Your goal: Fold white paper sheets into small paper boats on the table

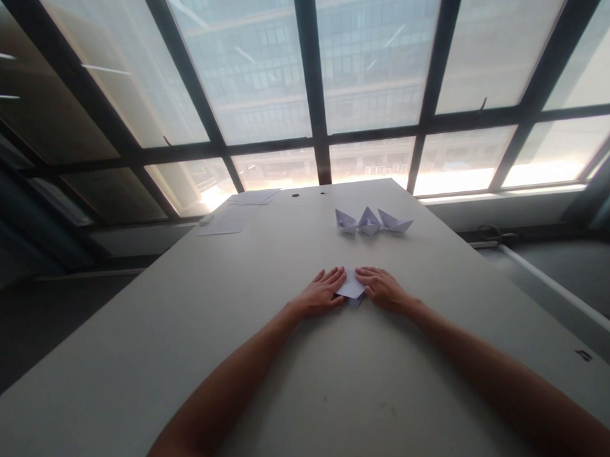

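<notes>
A small piece of folded white paper (351,284) lies on the table between my two hands, with a lower flap poking out toward me. My left hand (323,292) rests flat on its left side, fingers spread and fingertips on the paper. On the right edge lies my right hand (383,288), its fingers stretched out and touching the sheet. Part of the paper's edges is hidden under the fingers. Farther back, three folded paper boats stand in a row: a left boat (345,222), a middle boat (369,222) and a right boat (395,222).
The white table (189,339) reaches toward large windows. Loose paper sheets (227,221) lie at its far left. Two small dark round spots, one a hole (295,195), sit near the far edge. A dark cable (495,234) is on the right beyond the table.
</notes>
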{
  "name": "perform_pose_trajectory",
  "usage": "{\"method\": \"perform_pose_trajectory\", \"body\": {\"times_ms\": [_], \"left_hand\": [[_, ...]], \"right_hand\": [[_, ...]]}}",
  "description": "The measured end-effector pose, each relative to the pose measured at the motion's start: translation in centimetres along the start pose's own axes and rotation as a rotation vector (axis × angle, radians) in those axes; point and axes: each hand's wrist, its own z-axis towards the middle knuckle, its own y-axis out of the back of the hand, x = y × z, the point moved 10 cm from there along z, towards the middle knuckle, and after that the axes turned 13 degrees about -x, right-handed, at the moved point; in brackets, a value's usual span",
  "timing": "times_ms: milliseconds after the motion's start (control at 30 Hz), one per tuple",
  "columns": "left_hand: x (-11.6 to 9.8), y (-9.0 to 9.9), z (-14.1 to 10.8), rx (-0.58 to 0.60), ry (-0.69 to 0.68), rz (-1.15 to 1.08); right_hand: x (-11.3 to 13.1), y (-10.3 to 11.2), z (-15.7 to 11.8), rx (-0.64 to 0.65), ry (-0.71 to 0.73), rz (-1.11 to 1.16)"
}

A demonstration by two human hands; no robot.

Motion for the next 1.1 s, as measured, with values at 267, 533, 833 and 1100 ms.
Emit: {"method": "perform_pose_trajectory", "body": {"times_ms": [267, 533, 833, 1100], "left_hand": [[0.1, -0.2, 0.1, -0.018, 0.087, -0.002], [-1.7, 0.3, 0.2, -0.047, 0.034, 0.036], [2.5, -0.4, -0.7, 0.014, 0.216, 0.063], [5.7, 4.2, -0.7, -0.432, 0.463, -0.002]], "right_hand": [[-0.1, -1.2, -0.4, 0.042, -0.073, -0.002], [1.9, -1.7, -1.0, 0.115, 0.035, 0.036], [1.4, -2.2, -1.2, 0.144, -0.018, -0.016], [1.2, -2.3, -1.1, 0.137, -0.021, -0.034]]}}
